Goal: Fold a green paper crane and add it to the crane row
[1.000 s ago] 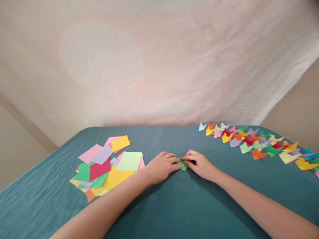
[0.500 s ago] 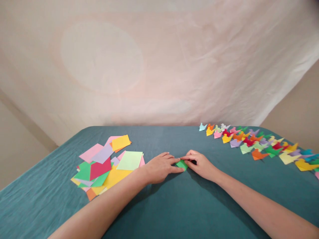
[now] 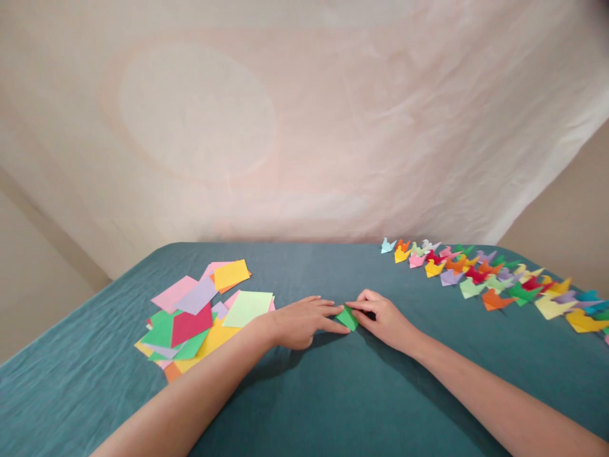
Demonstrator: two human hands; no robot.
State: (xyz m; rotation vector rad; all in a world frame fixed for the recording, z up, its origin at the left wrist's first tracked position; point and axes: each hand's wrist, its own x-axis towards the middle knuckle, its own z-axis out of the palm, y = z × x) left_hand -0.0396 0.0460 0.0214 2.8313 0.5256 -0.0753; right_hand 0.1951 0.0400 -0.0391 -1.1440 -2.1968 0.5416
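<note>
Right hand (image 3: 386,322) pinches small green paper (image 3: 347,318), on tablecloth (image 3: 328,406) between both hands; left hand (image 3: 304,322) spread, fingertips at paper's edge. Loose paper sheets (image 3: 191,325) left, paper birds (image 3: 496,299) in rows right.

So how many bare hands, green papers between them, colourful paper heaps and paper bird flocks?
Bare left hand and right hand: 2
Small green paper between them: 1
Heap of colourful paper sheets: 1
Flock of folded paper birds: 1
Total: 5
</note>
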